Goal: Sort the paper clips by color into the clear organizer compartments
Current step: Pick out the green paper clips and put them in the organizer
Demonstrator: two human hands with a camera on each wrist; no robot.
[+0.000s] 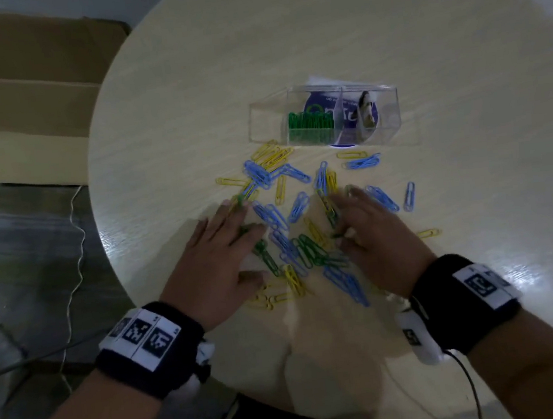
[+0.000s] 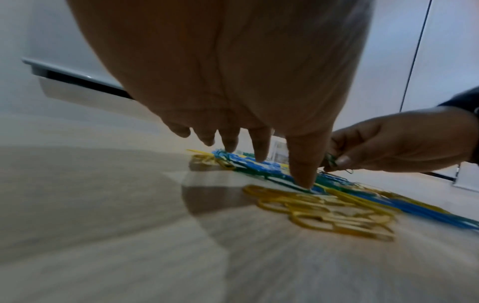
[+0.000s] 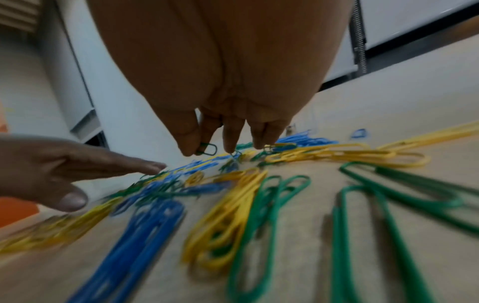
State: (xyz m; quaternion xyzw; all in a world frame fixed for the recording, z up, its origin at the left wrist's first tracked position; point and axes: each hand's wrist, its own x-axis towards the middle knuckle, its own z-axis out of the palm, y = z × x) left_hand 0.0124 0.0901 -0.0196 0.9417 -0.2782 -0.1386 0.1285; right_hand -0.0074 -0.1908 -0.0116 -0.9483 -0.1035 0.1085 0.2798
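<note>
Head view: green paper clips (image 1: 310, 126) fill one clear organizer (image 1: 325, 117) compartment; blue and yellow (plus stray greens) lie unsorted on the table (image 1: 317, 32).
Left wrist: left hand (image 2: 233, 82) open, fingers spread over the pile.
Right wrist: right hand (image 3: 228, 82) pinches a green clip (image 3: 207, 149).

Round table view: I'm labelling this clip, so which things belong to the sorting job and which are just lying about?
Job:
clear plastic organizer
green paper clips in its compartment
loose blue, yellow and green paper clips
right hand pinching a green clip
left hand

Lying about:
brown cardboard box
thin floor cable
</note>
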